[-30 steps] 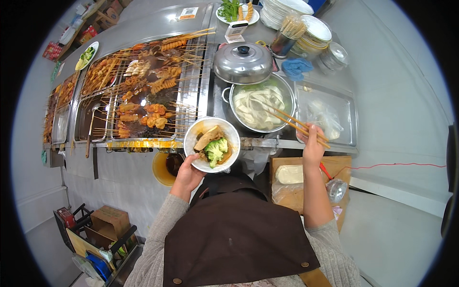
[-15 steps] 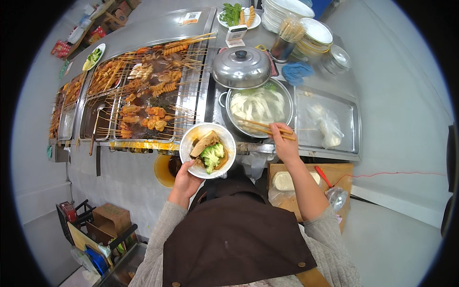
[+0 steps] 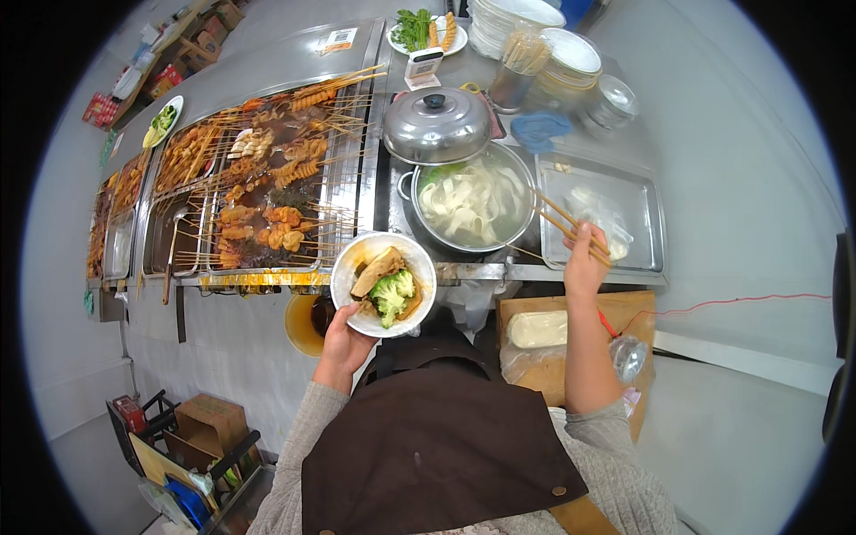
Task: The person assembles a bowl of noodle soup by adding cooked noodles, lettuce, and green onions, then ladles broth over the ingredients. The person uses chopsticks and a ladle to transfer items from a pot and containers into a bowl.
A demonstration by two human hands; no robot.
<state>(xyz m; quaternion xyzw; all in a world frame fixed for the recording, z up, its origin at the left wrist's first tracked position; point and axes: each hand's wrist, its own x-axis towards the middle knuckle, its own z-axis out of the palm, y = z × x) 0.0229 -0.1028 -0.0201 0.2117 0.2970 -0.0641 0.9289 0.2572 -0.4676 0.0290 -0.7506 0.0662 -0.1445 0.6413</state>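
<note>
My left hand [image 3: 346, 341] is closed on the lower left rim of a white bowl [image 3: 342, 254]. Broccoli [image 3: 390, 294] and a pale brown slab of food [image 3: 378, 271] sit in it with dark sauce. In my right hand [image 3: 584, 266] is a pair of wooden chopsticks [image 3: 563, 219], their tips near the right rim of a steel pot [image 3: 415, 209]. Wide white noodles [image 3: 468, 201] lie in the pot's cloudy liquid, with some green at its far left. A steel lid [image 3: 436, 125] with a black knob rests over the pot's far edge.
Left of the pot, steel trays [image 3: 325, 241] hold many skewers in dark broth, and a ladle [image 3: 173, 254] leans there. To the right lies a steel tray [image 3: 644, 223] with a plastic bag [image 3: 609, 234]. Behind stand a blue cloth [image 3: 539, 131], a skewer holder [image 3: 513, 87] and stacked bowls [image 3: 571, 55].
My right hand has moved right, and the chopsticks have swung from over the noodles to the pot's right rim. The noodles lie in a different arrangement. My left hand still holds the bowl.
</note>
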